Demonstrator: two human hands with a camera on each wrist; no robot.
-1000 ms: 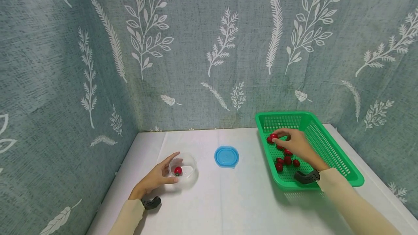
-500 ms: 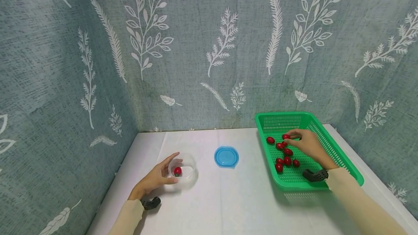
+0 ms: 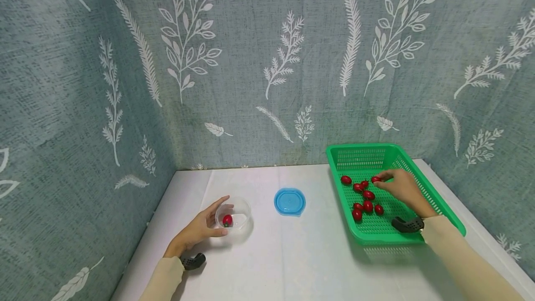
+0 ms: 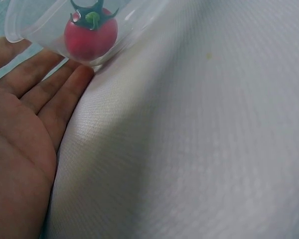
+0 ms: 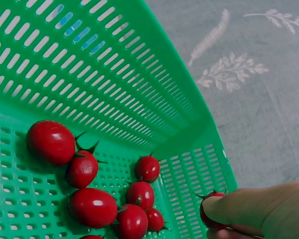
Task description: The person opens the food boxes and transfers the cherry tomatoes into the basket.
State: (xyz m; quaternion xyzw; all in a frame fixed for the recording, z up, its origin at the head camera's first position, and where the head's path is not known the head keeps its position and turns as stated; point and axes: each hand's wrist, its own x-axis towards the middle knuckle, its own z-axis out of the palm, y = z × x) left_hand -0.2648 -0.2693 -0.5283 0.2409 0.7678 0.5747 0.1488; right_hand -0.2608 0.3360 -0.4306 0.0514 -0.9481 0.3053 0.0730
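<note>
In the head view, my left hand [image 3: 194, 229] holds the side of a clear plastic tub [image 3: 244, 212], thumb at the near side and fingers round the far side. Inside the tub lies one red cherry tomato [image 4: 91, 41], its green calyx showing in the left wrist view. Over at the right, my right hand [image 3: 402, 189] pinches another cherry tomato [image 5: 209, 214] between thumb and fingers, within the green basket [image 3: 353, 229]. Several loose cherry tomatoes [image 5: 92, 206] lie on the basket's slotted floor, to the left of this hand.
A blue lid [image 3: 290, 201] lies on the white tablecloth [image 3: 288, 259] between tub and basket. Grey-green leaf-patterned fabric [image 3: 251, 82] hangs behind the table and along both sides. The basket's raised walls surround the loose tomatoes.
My right hand has moved right across the basket, carrying the pinched cherry tomato away from the left wall. My left hand and the tub have stayed put.
</note>
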